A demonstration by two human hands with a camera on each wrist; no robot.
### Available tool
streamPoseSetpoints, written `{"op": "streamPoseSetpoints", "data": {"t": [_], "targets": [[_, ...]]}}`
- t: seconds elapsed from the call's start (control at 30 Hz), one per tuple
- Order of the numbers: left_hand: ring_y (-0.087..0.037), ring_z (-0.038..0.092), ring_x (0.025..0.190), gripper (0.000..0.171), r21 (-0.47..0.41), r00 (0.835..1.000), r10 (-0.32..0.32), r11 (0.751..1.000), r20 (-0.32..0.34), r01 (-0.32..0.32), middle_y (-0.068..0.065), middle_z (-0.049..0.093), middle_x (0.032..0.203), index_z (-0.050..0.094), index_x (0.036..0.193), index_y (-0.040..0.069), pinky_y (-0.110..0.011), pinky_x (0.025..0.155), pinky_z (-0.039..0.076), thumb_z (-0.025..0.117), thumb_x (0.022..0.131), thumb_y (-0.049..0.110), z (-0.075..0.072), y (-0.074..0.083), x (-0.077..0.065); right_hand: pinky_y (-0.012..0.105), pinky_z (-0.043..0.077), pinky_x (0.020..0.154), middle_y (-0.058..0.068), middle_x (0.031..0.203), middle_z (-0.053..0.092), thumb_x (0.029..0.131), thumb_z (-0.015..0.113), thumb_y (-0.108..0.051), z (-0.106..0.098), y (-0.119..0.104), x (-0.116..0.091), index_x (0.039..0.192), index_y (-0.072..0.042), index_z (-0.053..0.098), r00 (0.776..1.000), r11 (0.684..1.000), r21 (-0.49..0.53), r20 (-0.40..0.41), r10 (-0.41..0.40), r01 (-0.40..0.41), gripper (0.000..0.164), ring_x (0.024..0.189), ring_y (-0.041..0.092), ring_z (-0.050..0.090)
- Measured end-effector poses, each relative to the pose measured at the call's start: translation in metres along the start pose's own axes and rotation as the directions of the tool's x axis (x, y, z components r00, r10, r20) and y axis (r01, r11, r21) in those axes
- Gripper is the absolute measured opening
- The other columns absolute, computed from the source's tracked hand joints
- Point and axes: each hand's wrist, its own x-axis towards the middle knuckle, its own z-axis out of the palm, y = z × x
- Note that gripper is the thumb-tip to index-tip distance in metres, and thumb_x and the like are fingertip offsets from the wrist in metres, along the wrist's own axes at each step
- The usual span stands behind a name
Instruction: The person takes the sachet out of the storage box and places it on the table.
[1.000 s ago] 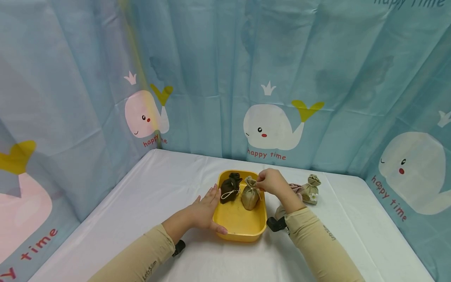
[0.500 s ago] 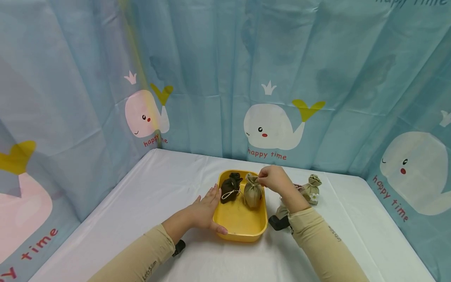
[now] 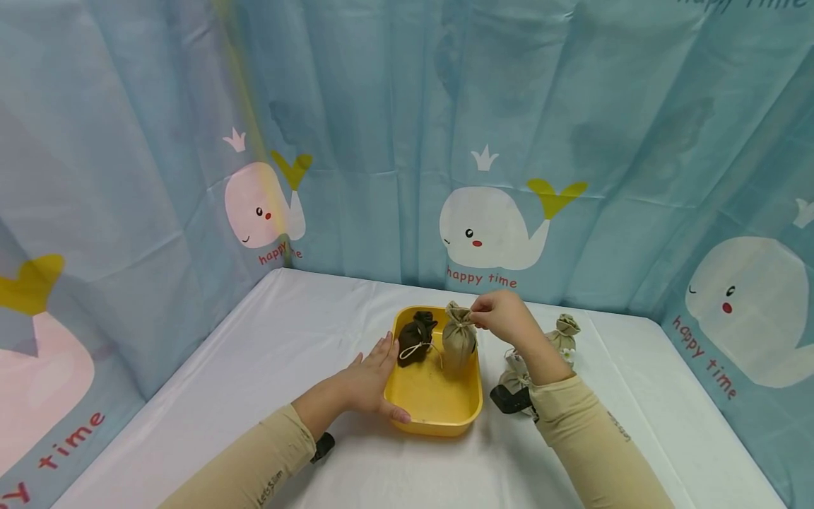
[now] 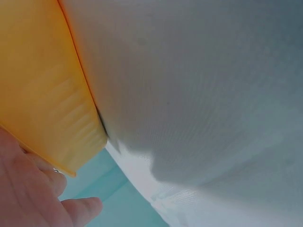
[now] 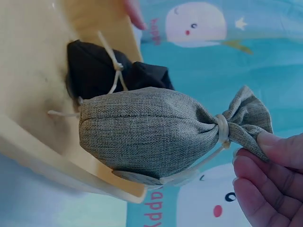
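Note:
My right hand [image 3: 504,316] pinches the gathered top of a beige cloth drawstring pouch [image 3: 459,338], tied with a pale cord. In the right wrist view this pouch [image 5: 151,135] hangs over the inside of a yellow plastic tub [image 3: 434,417], by its right wall. A black drawstring pouch [image 3: 416,343] with a cream cord lies in the tub's far left part. My left hand [image 3: 365,382] rests with fingers spread against the tub's left side. The left wrist view shows its fingers by the tub's wall [image 4: 52,94].
Right of the tub, partly behind my right forearm, stand another beige pouch [image 3: 564,332] with a white flower and a pale pouch [image 3: 516,375]. Black wrist straps show at both sleeves. A white cloth [image 3: 305,325] covers the table, with a blue whale-print curtain [image 3: 394,141] behind.
My right hand has risen and moved slightly right, lifting the beige pouch from the tub's floor. My left hand and the black pouch have stayed in place.

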Motion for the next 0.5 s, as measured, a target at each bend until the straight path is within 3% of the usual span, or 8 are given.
{"op": "streamPoseSetpoints", "data": {"t": [0.3, 0.5], "targets": [[-0.023, -0.007, 0.139, 0.137, -0.003, 1.0, -0.015, 1.0, 0.005, 0.015, -0.009, -0.014, 0.152, -0.004, 0.147, 0.008, -0.053, 0.107, 0.012, 0.048, 0.048, 0.088, 0.002, -0.002, 0.001, 0.032, 0.047, 0.063, 0.0, 0.076, 0.065, 0.087, 0.062, -0.016, -0.015, -0.004, -0.01, 0.083, -0.013, 0.07, 0.999, 0.999, 0.024, -0.031, -0.028, 0.028, 0.01, 0.071, 0.016, 0.058], [-0.023, -0.007, 0.139, 0.138, -0.005, 1.0, -0.021, 1.0, 0.01, 0.021, -0.008, -0.015, 0.152, -0.004, 0.147, 0.008, -0.054, 0.107, 0.012, 0.048, 0.048, 0.088, 0.002, -0.002, 0.002, 0.034, 0.049, 0.067, 0.002, 0.08, 0.065, 0.088, 0.062, -0.018, -0.026, -0.007, -0.015, 0.084, -0.011, 0.07, 0.999, 0.999, 0.049, -0.045, -0.001, 0.003, 0.011, 0.075, 0.018, 0.059]]}}
